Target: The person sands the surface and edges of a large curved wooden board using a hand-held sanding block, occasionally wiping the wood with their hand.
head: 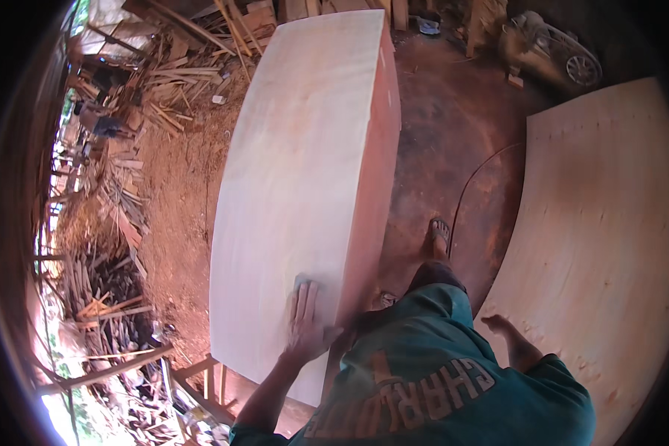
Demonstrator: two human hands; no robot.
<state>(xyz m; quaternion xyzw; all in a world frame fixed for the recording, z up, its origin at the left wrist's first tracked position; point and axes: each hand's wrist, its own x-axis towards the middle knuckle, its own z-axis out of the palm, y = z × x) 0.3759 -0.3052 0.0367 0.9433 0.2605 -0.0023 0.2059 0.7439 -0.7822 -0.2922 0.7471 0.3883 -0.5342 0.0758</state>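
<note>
My left hand (305, 329) lies flat on the pale top of a long plywood box (301, 145), near its close end. Under its fingertips shows the edge of a small grey piece, apparently sandpaper (308, 279); the palm and fingers hide the rest. The box's right side is a reddish wood panel (371, 184). At my right side hangs my right hand (497, 324), over the edge of a large plywood sheet (596, 223). Its fingers look curled and blurred, and I cannot tell whether they hold anything.
A thin hose (468, 178) curves across the dark floor (440, 111) by my foot. An air compressor (552, 47) stands at the far right. Wood offcuts (184, 78) are heaped along the left, where another person (105, 120) is. A wooden frame (200, 373) stands near the box's close end.
</note>
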